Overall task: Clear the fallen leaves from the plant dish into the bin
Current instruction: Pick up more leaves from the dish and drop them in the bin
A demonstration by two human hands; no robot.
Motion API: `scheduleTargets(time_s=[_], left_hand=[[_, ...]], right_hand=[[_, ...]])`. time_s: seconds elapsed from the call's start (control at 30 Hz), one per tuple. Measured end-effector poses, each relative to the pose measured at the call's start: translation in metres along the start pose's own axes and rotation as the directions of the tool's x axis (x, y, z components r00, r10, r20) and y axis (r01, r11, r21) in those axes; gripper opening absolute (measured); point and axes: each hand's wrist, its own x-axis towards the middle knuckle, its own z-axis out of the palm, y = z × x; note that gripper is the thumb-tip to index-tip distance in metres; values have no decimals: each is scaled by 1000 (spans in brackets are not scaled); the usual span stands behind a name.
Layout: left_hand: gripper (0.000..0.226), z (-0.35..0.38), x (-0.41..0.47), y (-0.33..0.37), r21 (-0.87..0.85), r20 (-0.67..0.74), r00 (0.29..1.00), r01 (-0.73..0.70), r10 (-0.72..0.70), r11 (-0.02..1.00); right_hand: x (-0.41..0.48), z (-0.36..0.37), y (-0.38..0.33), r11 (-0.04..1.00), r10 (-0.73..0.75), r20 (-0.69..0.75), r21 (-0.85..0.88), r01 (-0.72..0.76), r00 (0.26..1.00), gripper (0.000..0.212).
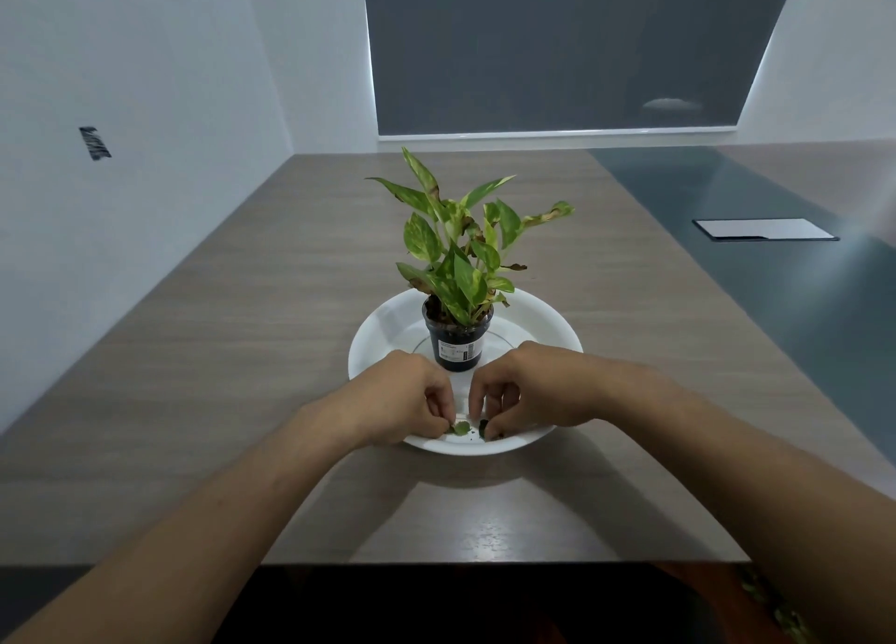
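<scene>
- Green leaf (460, 428) lies on near rim of white dish (383, 333), right at left hand (405, 398) fingertips; long axis roughly left-right.
- Darker leaf scrap (483, 429) just beside it, under right hand (526, 391) fingertips.
- Left hand nearer the green leaf, fingers curled in a pinch touching its left edge; a firm grip can't be confirmed.
- Right fingers curled down on the scrap, same caveat.
- Both wrists low, palms down, in front of pot (457, 340).
- Bin not visible.

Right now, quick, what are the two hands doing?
Left hand: fingers pinched on a green leaf in the white dish.
Right hand: fingertips closed on a dark leaf piece.
</scene>
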Motion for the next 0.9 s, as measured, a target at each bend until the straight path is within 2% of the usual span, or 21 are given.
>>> scheduleTargets(time_s=[0.2,0.3,0.43,0.57,0.7,0.9], left_hand=[[11,-2,-2,-1,-106,34,999,-2,6,994],[21,4,1,2,-115,34,998,-47,51,992],[16,9,2,7,-82,-8,995,-99,99,992],[8,9,-1,13,-42,-34,990,-140,138,989],[4,8,0,16,24,-40,992,-119,120,993],[6,10,4,23,96,-50,994,-87,92,992]], right_hand=[[-7,-9,3,998,35,71,44,-38,997,26],[-5,-7,3,998,39,69,44,-42,997,27],[-1,-2,5,999,35,25,23,-36,999,25],[-2,3,12,995,37,-12,89,-35,999,19],[-4,4,14,995,34,-31,96,-31,999,14],[-2,8,13,999,50,-58,9,-50,997,14]])
